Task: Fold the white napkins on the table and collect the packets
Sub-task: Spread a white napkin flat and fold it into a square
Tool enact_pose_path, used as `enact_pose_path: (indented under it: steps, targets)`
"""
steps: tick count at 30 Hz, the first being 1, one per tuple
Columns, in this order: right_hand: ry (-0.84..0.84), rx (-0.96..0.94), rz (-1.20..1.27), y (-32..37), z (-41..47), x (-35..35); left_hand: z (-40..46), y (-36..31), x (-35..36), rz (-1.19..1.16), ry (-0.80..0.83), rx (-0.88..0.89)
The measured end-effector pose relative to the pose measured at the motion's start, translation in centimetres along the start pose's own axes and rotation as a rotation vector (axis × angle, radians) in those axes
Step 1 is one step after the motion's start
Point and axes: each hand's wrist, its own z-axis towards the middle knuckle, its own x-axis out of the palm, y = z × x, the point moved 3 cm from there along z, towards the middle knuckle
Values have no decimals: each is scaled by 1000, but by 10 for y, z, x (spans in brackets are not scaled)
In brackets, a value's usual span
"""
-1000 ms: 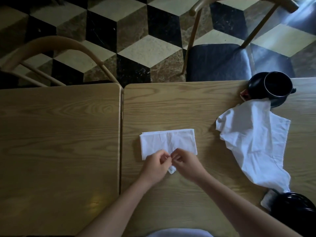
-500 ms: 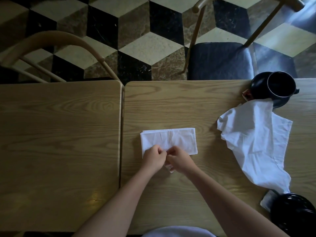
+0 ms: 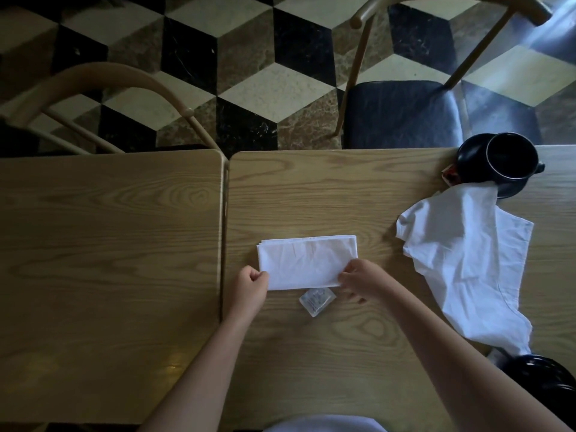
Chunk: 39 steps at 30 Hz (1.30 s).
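Hands split apart to the napkin's near corners — packet now uncovered.
Left hand [image 3: 251, 286] and right hand [image 3: 361, 280] pinch the folded napkin [image 3: 307, 261]; packet [image 3: 317, 301] lies free, uncollected.

Both hands pinch the folded napkin [image 3: 307, 262] (packet [image 3: 317, 301] beside).

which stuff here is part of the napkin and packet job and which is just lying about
Part of the job:
folded napkin
loose napkin
clear packet
red packet

Just lying about:
black cup
saucer
black dish
chairs
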Motion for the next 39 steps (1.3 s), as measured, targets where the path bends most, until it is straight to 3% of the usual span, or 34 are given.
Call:
enact_pose_path:
  steps: [2, 4, 7, 12, 15, 19, 22, 25, 29, 33, 39]
  targets:
    - [-262, -139, -267, 15, 4, -17, -15, 3, 10, -262, -62, -112]
    - [-436, -332, -366, 36, 7, -27, -32, 4, 35, -632, 7, -346]
    - [-340, -382, -544, 61, 21, -25, -40, 1, 62, -889, 66, -563]
    - [-242, -260, -702, 71, 41, -16, -23, -20, 68, -956, 9, -560]
    - [-194, -194, -779, 68, 44, -18, -6, -34, 55, -945, -56, -459]
    - [-76, -212, -433, 69, 35, -25, 18, -66, 22, -834, -100, -245]
    - [30, -248, 244, 68, 17, -24, 20, -96, 9, -887, 98, -52]
    - [88, -209, 734, 55, 1, -7, 5, -89, 18, -734, 281, -58]
    - [119, -18, 727, 19, -15, 33, -22, -36, 44, -544, 325, -168]
    - [57, 87, 670, -25, -24, 58, -47, 11, 61, -508, 294, -236]
    - [-65, 117, 662, -43, -36, 64, -74, 17, 51, -387, 103, -146]
